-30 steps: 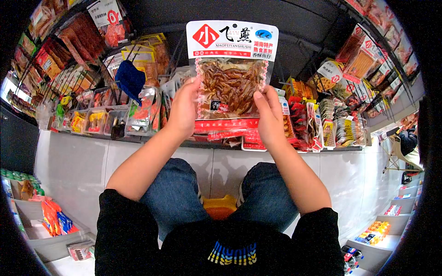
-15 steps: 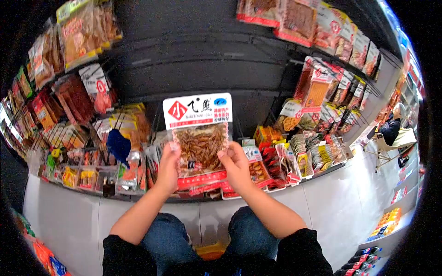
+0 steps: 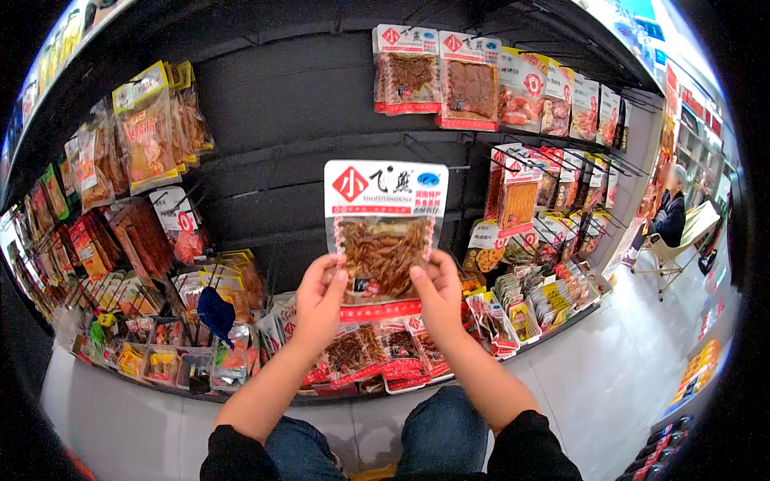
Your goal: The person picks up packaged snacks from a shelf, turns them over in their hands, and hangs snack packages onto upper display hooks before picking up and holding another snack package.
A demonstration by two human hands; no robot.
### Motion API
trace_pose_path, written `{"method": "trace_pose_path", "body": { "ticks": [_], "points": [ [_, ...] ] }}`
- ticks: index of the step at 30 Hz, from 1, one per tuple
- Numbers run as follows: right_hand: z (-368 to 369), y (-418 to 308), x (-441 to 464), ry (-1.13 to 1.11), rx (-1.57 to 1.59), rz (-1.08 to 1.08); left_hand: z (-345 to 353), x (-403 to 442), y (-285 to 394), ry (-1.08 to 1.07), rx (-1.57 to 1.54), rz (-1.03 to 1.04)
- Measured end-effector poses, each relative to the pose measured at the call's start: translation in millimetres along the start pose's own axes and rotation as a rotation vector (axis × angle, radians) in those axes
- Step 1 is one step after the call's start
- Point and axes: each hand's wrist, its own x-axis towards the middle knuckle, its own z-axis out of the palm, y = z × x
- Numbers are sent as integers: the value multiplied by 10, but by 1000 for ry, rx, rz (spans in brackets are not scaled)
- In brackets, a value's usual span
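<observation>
A clear snack packet (image 3: 383, 248) with a white top label and a red lower band is held upright, its printed front facing me. My left hand (image 3: 319, 297) grips its lower left edge, thumb on the front. On the lower right edge my right hand (image 3: 439, 289) pinches it the same way. Behind and below it, similar red-edged packets (image 3: 353, 353) lie in the bottom row of the rack. Two matching kinds of packet (image 3: 407, 72) hang from hooks at the upper right.
Hanging packets (image 3: 148, 128) line the rack's left side, with a dark blue item (image 3: 216, 315) lower down. More packets (image 3: 521, 88) hang on the right. A person (image 3: 670, 210) sits on a folding chair (image 3: 686, 240) at the far right. Black hooks stick out from the dark back panel.
The view has tilted up toward the rack, bringing the upper right packets into sight. The held packet now covers less of the bottom row, and both hands still grip it.
</observation>
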Motion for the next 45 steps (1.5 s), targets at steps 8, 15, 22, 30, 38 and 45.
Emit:
{"method": "trace_pose_path", "body": {
  "ticks": [8,15,22,30,38,45],
  "points": [
    [-48,-475,454,107,-162,-251,507,705,347,-81,-20,197],
    [-94,-908,1074,103,-176,-360,931,1282,812,-177,-38,323],
    [-89,-1206,1669,151,-237,-512,1137,1747,1003,-297,7,492],
    [-89,-1330,1992,153,-276,-477,1220,2034,1059,-258,83,605],
    [-178,-1217,2239,154,-406,-687,1215,2108,1036,-261,97,586],
    [-108,-1414,1921,105,-233,-303,1164,1917,1090,-222,57,335]
  ]
}}
